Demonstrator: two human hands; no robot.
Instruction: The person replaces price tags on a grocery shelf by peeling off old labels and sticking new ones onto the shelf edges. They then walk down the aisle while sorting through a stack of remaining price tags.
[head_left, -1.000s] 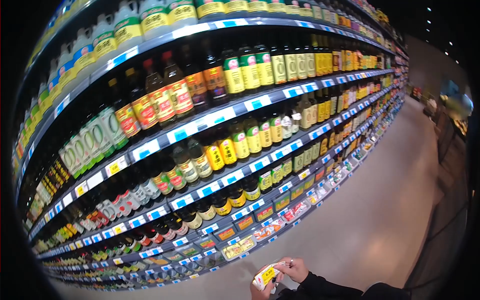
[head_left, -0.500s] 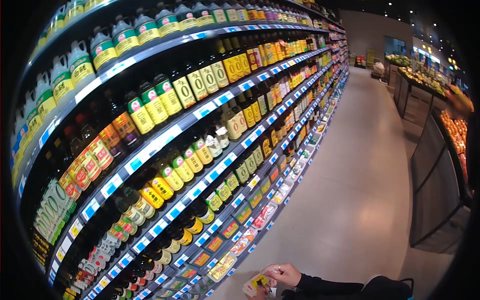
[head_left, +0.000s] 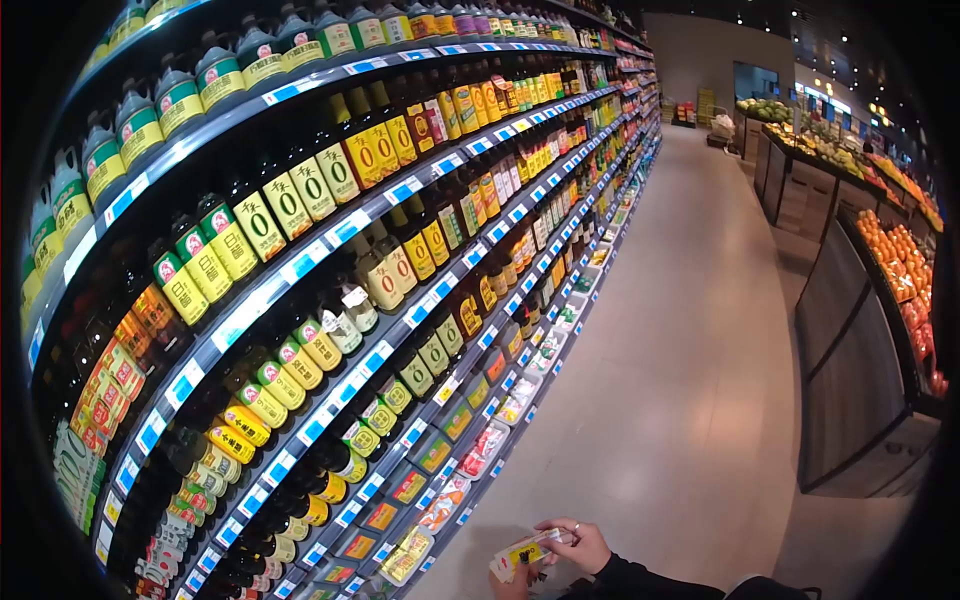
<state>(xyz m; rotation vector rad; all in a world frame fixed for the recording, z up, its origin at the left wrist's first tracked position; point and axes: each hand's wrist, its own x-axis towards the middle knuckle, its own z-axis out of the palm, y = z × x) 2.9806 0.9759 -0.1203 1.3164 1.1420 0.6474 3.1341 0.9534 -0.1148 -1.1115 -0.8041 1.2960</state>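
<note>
Bottom centre: fingers of my right hand (head_left: 583, 547) pinch a flat white-and-yellow paper card (head_left: 520, 555); my left hand (head_left: 515, 586) is underneath, and I cannot tell its grip.

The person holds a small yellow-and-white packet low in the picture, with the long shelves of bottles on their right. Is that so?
Not quite. The head view shows the shelves of bottles on the person's left, not their right. The rest holds: the right hand grips the small yellow-and-white packet low in the picture.

Long shelves (head_left: 240, 316) with blue price tags (head_left: 183, 386) carry rows of dark bottles (head_left: 262, 222), with flat packets (head_left: 487, 447) on the lowest tier
</note>
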